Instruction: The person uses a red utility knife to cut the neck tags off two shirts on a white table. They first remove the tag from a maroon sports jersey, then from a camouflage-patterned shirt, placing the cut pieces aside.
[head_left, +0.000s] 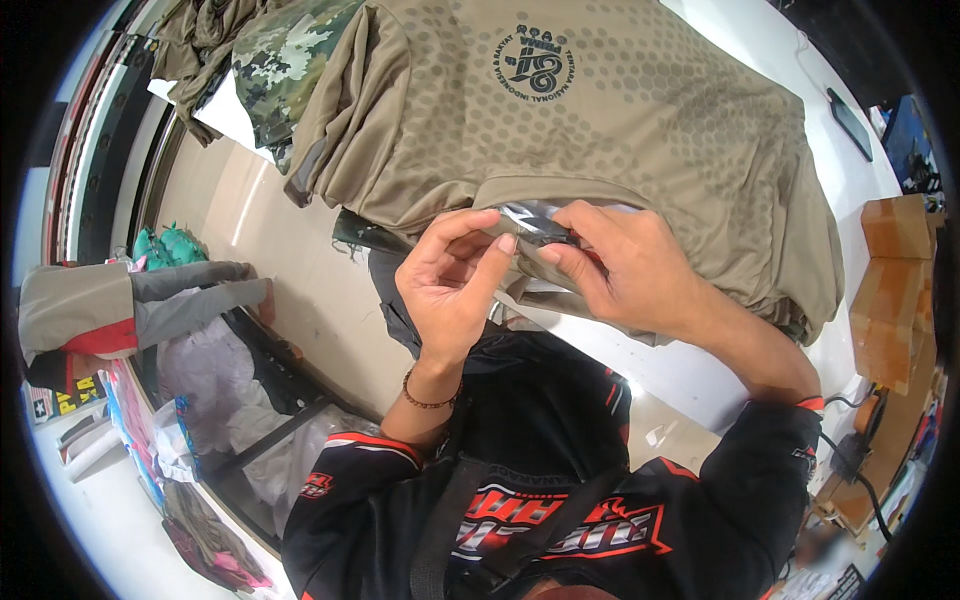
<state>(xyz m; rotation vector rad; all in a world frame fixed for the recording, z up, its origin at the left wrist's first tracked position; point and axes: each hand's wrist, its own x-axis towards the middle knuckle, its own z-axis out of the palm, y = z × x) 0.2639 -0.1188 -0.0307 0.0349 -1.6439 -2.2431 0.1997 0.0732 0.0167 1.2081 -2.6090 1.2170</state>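
A small, shiny black and silver piece [537, 222], perhaps with clear film on it, is between my two hands; its exact kind I cannot make out. At its right end, my right hand [635, 262] pinches it between thumb and fingers. My left hand [447, 280] is closed at its left end, thumb and index fingertip against it. Both hands are just over the neck opening of a brown, dot-patterned shirt [620, 130] with a round dark print. That shirt is spread on a white table [690, 375], its collar edge toward me.
Camouflage cloth [295, 75] lies at the far left of the table. A phone [850, 125] rests at the far right, near a cardboard box [890, 300] and a black cable [860, 480]. On the left are a grey-and-red garment [80, 315] and clear plastic bags [205, 370].
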